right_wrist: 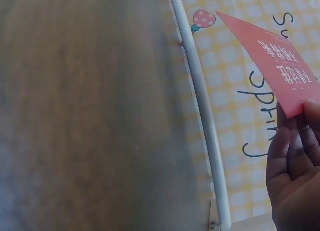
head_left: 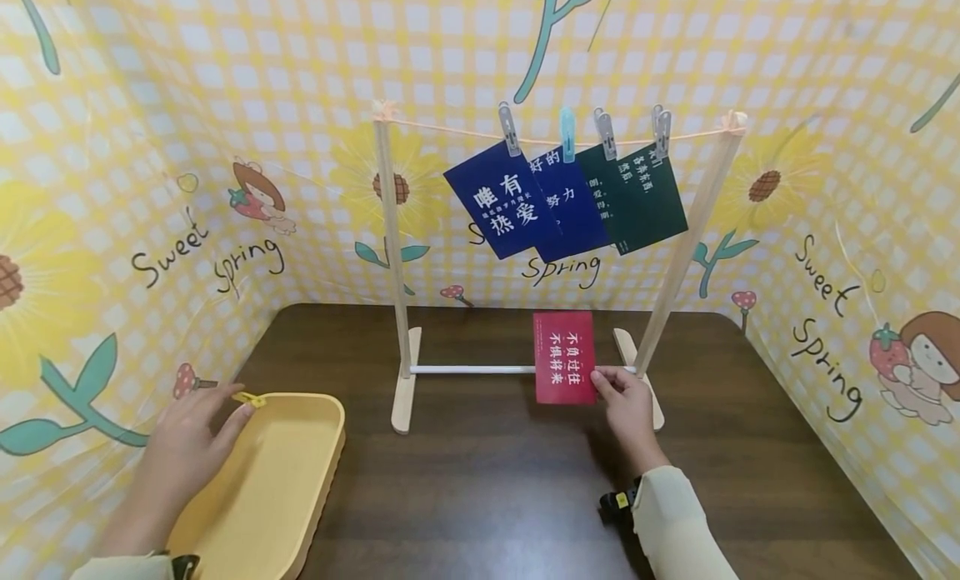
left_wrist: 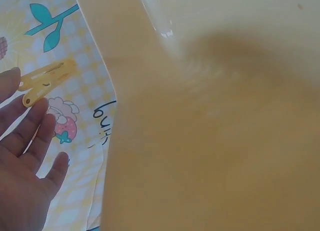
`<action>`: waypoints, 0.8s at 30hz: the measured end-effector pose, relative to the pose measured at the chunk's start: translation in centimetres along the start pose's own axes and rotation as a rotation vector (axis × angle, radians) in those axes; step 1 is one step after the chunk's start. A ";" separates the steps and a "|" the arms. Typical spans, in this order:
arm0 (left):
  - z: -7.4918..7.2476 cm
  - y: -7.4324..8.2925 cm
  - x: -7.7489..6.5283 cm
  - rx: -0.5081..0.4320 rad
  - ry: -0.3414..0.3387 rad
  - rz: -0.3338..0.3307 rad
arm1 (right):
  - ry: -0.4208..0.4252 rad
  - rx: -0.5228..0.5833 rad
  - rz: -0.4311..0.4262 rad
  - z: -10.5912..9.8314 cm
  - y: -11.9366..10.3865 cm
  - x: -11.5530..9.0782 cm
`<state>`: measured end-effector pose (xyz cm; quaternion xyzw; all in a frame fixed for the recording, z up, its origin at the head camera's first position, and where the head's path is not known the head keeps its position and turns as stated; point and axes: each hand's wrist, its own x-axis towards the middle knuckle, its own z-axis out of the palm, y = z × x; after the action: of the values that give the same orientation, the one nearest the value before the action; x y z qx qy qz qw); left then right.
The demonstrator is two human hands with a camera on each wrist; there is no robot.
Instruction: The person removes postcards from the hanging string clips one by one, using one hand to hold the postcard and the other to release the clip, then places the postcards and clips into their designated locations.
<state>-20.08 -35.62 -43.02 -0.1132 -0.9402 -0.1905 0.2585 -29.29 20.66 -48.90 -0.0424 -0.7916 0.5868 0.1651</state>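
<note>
My left hand [head_left: 191,438] pinches a yellow clothespin [left_wrist: 50,81] between thumb and fingertips, above the far end of a yellow tray [head_left: 339,422]. My right hand [head_left: 626,409] holds a red card [head_left: 564,338] with white writing by its edge, thumb in front. The card is in the air before the lower part of a wooden rack, its lettering turned sideways. On the rack's string [head_left: 450,132] hang dark blue cards [head_left: 480,184] and green cards [head_left: 660,213], overlapping. Grey clothespins [head_left: 510,130] and one light blue clothespin [head_left: 567,134] clip them.
Two wooden posts [head_left: 393,247] on flat feet [head_left: 403,405] carry the string, with a white crossbar [head_left: 472,370] low between them. The rack stands on a dark brown table [head_left: 450,497]. Yellow checked cloth [head_left: 315,47] surrounds the table at the back and sides.
</note>
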 end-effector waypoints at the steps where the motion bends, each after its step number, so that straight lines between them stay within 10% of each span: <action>1: 0.0 0.0 0.0 -0.001 -0.017 -0.009 | 0.001 -0.001 0.003 -0.1 0.2 0.0; 16: 0.9 -0.7 0.3 0.118 -0.087 0.034 | 0.006 -0.019 0.094 -1.8 1.5 -0.7; 24: 0.5 -0.6 0.6 0.140 -0.261 -0.026 | -0.026 -0.022 0.133 -2.8 2.0 -0.9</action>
<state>-20.95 -35.85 -43.26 -0.1067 -0.9782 -0.1113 0.1391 -27.81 23.64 -50.29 -0.0891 -0.7956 0.5880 0.1152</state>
